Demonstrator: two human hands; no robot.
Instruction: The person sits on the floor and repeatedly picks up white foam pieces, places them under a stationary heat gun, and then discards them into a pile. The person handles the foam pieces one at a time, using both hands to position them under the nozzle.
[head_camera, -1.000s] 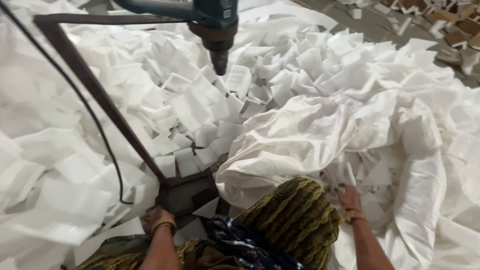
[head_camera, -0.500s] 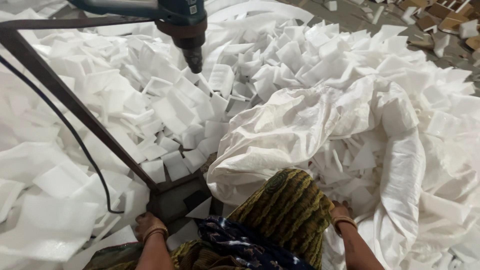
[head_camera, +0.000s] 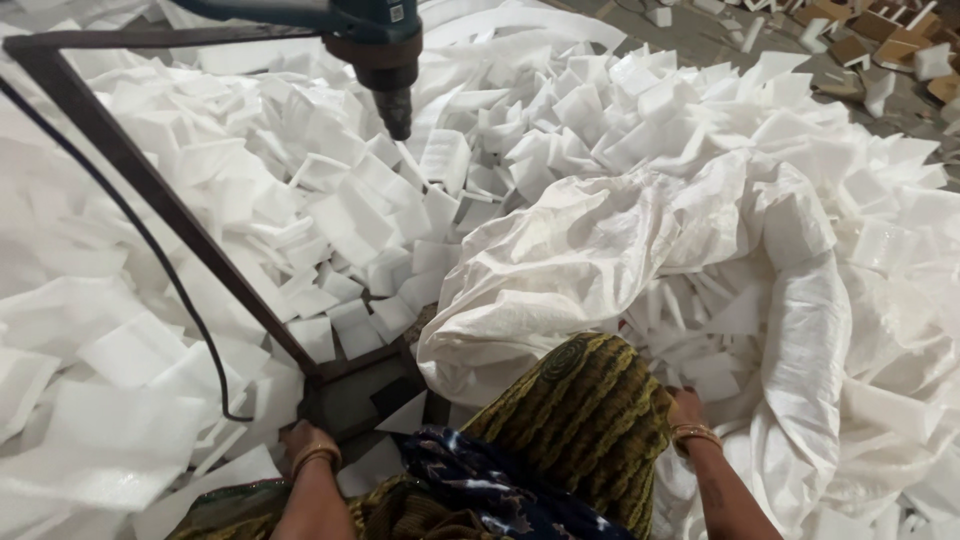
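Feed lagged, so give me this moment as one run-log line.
left hand: on floor by metal frame base | right hand: inside white sack among foam pieces | drill: hanging overhead

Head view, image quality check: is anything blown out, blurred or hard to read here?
Head view: the white foam pieces at far left wash out to near-featureless white; the white sack keeps its folds; the drill is cut by the top edge; both hands show mostly wrists, grips unreadable.

Matt white foam pieces (head_camera: 340, 215); woven plastic sack (head_camera: 600, 250)
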